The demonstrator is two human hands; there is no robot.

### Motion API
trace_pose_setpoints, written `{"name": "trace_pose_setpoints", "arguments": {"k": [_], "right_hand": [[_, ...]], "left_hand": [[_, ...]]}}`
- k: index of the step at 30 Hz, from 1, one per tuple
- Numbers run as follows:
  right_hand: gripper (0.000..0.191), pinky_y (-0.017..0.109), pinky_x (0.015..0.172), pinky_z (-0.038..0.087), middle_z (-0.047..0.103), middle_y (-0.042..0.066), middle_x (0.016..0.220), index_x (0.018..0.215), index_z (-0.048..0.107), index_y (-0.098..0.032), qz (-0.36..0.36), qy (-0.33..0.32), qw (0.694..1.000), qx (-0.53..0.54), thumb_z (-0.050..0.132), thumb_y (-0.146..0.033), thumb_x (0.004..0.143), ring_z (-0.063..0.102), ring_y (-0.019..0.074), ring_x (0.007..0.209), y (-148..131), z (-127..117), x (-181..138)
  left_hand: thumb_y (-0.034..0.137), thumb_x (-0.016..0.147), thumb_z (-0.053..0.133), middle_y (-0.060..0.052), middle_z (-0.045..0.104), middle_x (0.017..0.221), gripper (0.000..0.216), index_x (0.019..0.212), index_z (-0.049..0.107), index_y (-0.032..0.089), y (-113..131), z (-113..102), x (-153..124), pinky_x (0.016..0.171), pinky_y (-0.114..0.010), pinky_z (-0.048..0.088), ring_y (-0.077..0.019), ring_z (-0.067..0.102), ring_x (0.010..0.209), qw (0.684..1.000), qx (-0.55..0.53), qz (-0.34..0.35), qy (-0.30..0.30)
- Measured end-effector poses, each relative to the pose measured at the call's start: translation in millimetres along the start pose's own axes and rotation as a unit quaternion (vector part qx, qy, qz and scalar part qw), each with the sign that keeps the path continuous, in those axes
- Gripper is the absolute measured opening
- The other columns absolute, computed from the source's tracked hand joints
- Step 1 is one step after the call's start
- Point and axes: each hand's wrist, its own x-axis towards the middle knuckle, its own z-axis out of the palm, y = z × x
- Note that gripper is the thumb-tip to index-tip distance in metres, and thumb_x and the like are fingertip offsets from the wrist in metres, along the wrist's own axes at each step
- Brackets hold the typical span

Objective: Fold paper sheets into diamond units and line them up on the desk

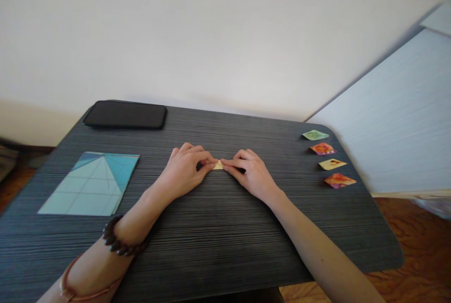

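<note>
dark striped surface [218,246] bearing a blue sheet [91,185] at left; left hand [185,169] and right hand [252,171] meet at centre, fingertips pinching a small yellow folded paper [218,165], its long axis left-right, apex pointing away.

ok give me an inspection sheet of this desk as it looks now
surface: dark striped table, rounded corners
job's things: small yellow folded paper flat on the table between both hands
clutter: four folded paper pieces in a row at the right edge, green, orange-pink, yellow, orange-purple; blue paper stack on the left; black phone at the back left
grippers: left hand and right hand pinch the paper with their fingertips; bead bracelet on the left wrist
cables: nothing seen
surroundings: pale wall, white panel at the right
</note>
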Motion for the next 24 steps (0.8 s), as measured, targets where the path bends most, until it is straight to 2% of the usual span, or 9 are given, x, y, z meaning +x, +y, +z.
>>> {"name": "trace_pose_setpoints", "arguments": {"k": [7,12,20,24], "right_hand": [[0.017,0.028,0.072,0.043,0.062,0.002,0.080,0.093,0.071,-0.022,0.008,-0.002,0.998,0.059,0.056,-0.025,0.086,0.054,0.0139,0.076,5,-9,0],[0.011,0.027,0.069,0.042,0.062,0.001,0.074,0.083,0.070,-0.020,0.021,-0.007,0.997,0.080,0.059,-0.021,0.083,0.054,0.0129,0.072,8,-12,2],[0.020,0.030,0.072,0.040,0.060,0.002,0.077,0.099,0.069,-0.027,-0.008,-0.003,0.999,0.040,0.056,-0.033,0.086,0.051,0.0151,0.076,4,-4,1],[0.019,0.030,0.072,0.040,0.061,0.002,0.079,0.096,0.071,-0.026,0.000,-0.015,0.999,0.040,0.054,-0.024,0.087,0.051,0.0149,0.076,3,-5,2]], "left_hand": [[0.032,0.088,0.047,-0.001,0.062,0.092,0.023,0.099,0.067,0.033,-10,-4,2,0.081,-0.039,0.033,-0.0227,0.047,0.092,0.999,-0.001,0.021,-0.044],[0.031,0.089,0.044,-0.002,0.059,0.096,0.027,0.104,0.066,0.034,-15,-4,1,0.082,-0.038,0.034,-0.0218,0.046,0.093,0.998,0.006,0.028,-0.049],[0.042,0.084,0.051,-0.002,0.056,0.097,0.022,0.092,0.069,0.030,-7,0,-1,0.084,-0.039,0.033,-0.0219,0.047,0.093,1.000,0.009,0.019,0.007],[0.039,0.086,0.049,-0.002,0.056,0.098,0.022,0.097,0.068,0.034,-11,-1,-1,0.084,-0.039,0.033,-0.0212,0.047,0.093,1.000,0.002,0.023,-0.019]]}}
